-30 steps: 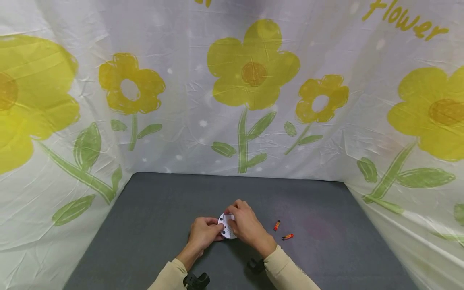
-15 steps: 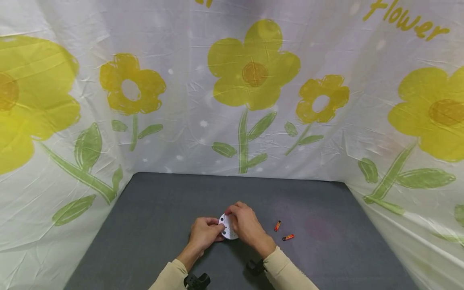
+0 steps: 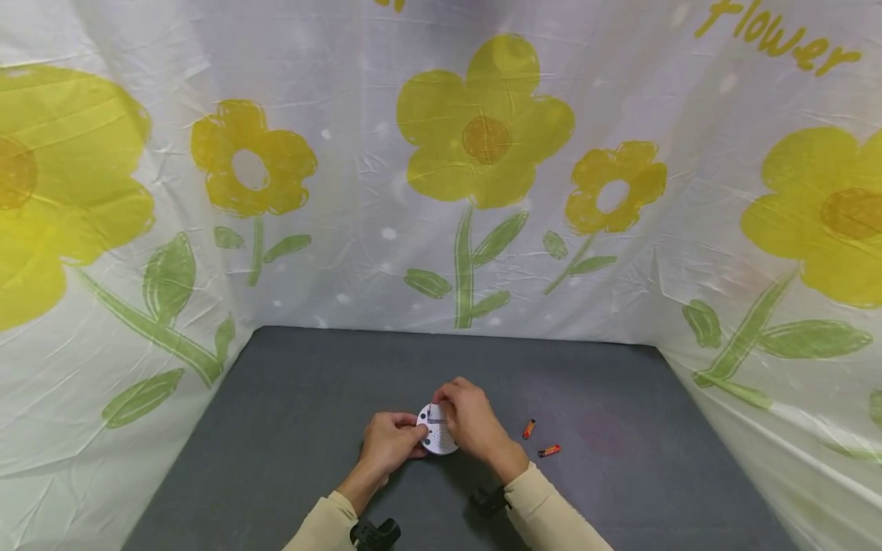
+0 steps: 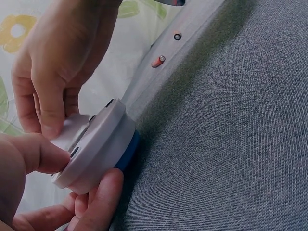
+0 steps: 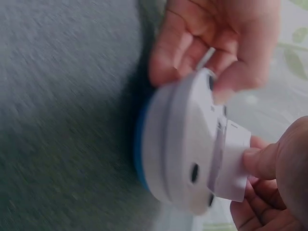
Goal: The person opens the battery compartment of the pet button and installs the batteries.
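Note:
A round white device (image 3: 441, 441) with small black feet and a cluster of little holes faces up in the head view. Blue shows along its underside (image 4: 128, 153) in the left wrist view. My left hand (image 3: 390, 444) grips its left edge, thumb on top and fingers below. With thumb and fingertips, my right hand (image 3: 475, 425) pinches a thin white battery cover (image 5: 234, 161), which stands tilted up from the device's open slot. Part of the slot is hidden behind the right hand in the head view.
Two orange-red batteries with black ends, one farther back (image 3: 528, 428) and one nearer (image 3: 549, 451), lie on the dark grey table (image 3: 310, 383) right of the hands. A white curtain (image 3: 331, 252) with yellow flowers surrounds the table.
My right hand has shifted slightly right, raising the cover away from the device, and a compartment now shows beneath. The left hand keeps its grip; the batteries have not moved.

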The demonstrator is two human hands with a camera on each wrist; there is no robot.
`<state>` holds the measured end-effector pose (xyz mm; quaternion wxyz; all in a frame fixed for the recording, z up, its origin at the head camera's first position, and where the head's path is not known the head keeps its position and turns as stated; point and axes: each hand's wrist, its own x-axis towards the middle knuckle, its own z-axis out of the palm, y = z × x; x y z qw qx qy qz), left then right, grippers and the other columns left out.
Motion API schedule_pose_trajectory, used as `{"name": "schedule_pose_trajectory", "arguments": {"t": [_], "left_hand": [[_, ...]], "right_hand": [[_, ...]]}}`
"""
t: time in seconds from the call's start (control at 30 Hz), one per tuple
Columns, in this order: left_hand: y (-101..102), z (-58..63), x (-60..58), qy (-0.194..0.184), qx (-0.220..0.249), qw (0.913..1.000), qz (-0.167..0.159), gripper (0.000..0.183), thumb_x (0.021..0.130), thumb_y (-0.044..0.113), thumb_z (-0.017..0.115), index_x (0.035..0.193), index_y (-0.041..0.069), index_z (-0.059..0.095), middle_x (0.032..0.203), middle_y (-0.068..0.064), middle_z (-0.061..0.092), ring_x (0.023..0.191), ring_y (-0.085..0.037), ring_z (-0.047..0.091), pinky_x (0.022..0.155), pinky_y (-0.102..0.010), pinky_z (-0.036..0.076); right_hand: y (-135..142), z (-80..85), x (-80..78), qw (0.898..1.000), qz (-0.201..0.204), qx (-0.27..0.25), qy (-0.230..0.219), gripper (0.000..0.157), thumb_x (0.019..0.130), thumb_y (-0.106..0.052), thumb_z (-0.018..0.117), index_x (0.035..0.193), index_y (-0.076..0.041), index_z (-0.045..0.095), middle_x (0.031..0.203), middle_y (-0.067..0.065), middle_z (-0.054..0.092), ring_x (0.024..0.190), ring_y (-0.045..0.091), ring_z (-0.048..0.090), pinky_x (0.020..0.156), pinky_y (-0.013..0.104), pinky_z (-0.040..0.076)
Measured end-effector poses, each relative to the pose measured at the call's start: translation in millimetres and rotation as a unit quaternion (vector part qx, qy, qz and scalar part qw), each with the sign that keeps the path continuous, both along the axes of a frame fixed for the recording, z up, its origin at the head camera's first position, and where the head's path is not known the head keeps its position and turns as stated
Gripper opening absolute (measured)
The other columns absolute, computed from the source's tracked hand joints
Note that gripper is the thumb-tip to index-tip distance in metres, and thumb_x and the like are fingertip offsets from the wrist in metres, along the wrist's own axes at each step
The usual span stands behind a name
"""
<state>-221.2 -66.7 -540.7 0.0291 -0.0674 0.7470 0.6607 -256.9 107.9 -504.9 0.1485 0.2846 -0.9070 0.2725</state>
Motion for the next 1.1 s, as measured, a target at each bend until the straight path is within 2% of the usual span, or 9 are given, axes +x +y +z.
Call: {"name": "schedule_pose_trajectory", "arguments": {"t": [0.27, 0.6, 0.73, 0.93, 1.1], "left_hand": [[1, -0.3, -0.8, -0.003, 0.008, 1.0000, 0.002, 0.029, 0.089, 0.003, 0.074, 0.113, -0.013, 0.074, 0.094, -0.018, 0.081, 0.072, -0.019, 0.079, 0.064, -0.032, 0.069], [1, -1.1, -0.6, 0.000, 0.010, 0.9999, 0.006, 0.028, 0.088, 0.001, 0.073, 0.112, -0.013, 0.074, 0.091, -0.016, 0.081, 0.071, -0.019, 0.078, 0.064, -0.032, 0.069], [2, -1.1, -0.3, 0.000, 0.010, 0.9999, 0.006, 0.028, 0.088, 0.001, 0.073, 0.112, -0.013, 0.075, 0.091, -0.015, 0.081, 0.071, -0.019, 0.078, 0.064, -0.033, 0.069], [2, 0.0, 0.2, -0.004, 0.008, 0.9999, 0.007, 0.028, 0.088, 0.001, 0.074, 0.112, -0.013, 0.075, 0.092, -0.016, 0.081, 0.072, -0.019, 0.079, 0.064, -0.032, 0.069], [2, 0.6, 0.7, -0.007, 0.007, 0.9999, 0.009, 0.028, 0.087, 0.002, 0.074, 0.112, -0.012, 0.075, 0.092, -0.016, 0.081, 0.072, -0.020, 0.079, 0.064, -0.033, 0.069]], "right_hand": [[18, 16.6, -9.3, 1.000, -0.024, -0.004, -0.006, 0.017, 0.099, 0.007, 0.066, 0.099, -0.006, 0.076, 0.096, 0.006, 0.069, 0.084, 0.020, 0.067, 0.071, 0.033, 0.059], [53, 26.9, -17.8, 0.997, -0.069, -0.003, 0.025, 0.018, 0.094, 0.011, 0.067, 0.093, -0.005, 0.077, 0.091, 0.009, 0.070, 0.083, 0.023, 0.066, 0.073, 0.040, 0.059], [72, 29.6, -18.3, 0.996, -0.091, 0.004, 0.009, 0.018, 0.095, 0.011, 0.067, 0.092, -0.005, 0.076, 0.092, 0.009, 0.070, 0.085, 0.025, 0.066, 0.075, 0.044, 0.059], [105, 33.2, -16.6, 0.992, -0.118, 0.031, -0.035, 0.021, 0.098, 0.009, 0.064, 0.096, -0.007, 0.077, 0.093, 0.008, 0.071, 0.082, 0.021, 0.063, 0.072, 0.041, 0.056], [131, 33.2, -15.3, 0.988, -0.138, 0.048, -0.058, 0.020, 0.099, 0.008, 0.062, 0.097, -0.005, 0.077, 0.093, 0.010, 0.071, 0.083, 0.023, 0.064, 0.072, 0.043, 0.056]]}}
